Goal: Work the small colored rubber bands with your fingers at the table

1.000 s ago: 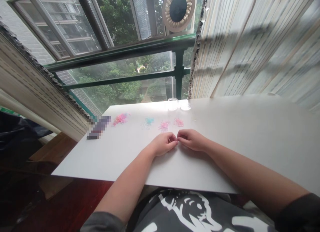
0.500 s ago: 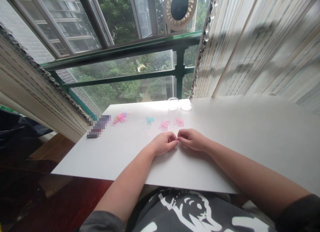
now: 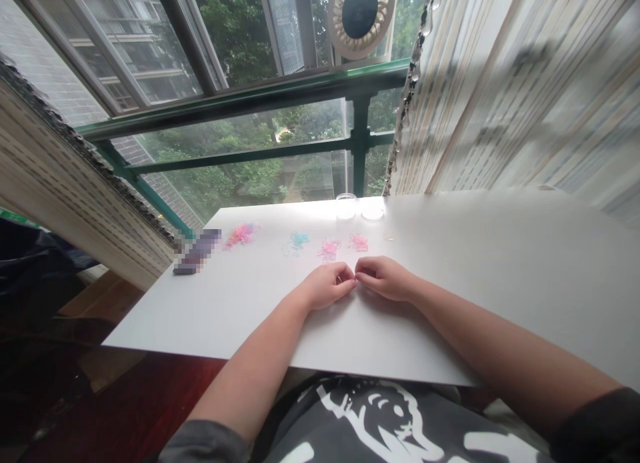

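My left hand point(image 3: 330, 285) and my right hand point(image 3: 383, 278) meet fingertip to fingertip just above the white table point(image 3: 240, 310). Both are closed in a pinch, and whatever lies between the fingertips is too small to name. Just beyond them are two small heaps of pink bits, one pink pile point(image 3: 329, 250) past my left hand and another pink pile point(image 3: 359, 242) past my right. Left of these lies a loose turquoise and clear pile point(image 3: 299, 242) of what look like tiny loops.
A larger multicoloured pile point(image 3: 241, 235) lies farther left, beside a dark blurred-out oblong object point(image 3: 199, 251). Two clear round containers stand at the back edge, a left one point(image 3: 346, 208) and a right one point(image 3: 372, 210). A tiny pale piece point(image 3: 389, 236) lies right of the pink heaps.
Both hands keep the same pinch and place, fingertips together. The piles and containers have not moved; only the curtains differ slightly.
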A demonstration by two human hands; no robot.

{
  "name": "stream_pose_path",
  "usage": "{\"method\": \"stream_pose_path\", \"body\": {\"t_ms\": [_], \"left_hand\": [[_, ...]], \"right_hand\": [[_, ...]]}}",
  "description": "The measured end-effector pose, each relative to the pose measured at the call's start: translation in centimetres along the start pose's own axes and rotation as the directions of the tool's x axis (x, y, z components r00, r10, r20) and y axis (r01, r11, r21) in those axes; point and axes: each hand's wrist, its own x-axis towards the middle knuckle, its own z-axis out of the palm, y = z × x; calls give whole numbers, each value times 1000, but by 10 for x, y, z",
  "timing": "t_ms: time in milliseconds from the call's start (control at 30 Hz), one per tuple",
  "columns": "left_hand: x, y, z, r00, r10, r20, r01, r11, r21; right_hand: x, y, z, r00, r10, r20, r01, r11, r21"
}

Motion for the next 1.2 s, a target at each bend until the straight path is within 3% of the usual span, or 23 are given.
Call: {"method": "stream_pose_path", "body": {"t_ms": [1200], "left_hand": [[2,-2,0,998,62,-32,-60,997,42]], "right_hand": [[0,1,0,1000,-18,-1,18,1000,-25]]}}
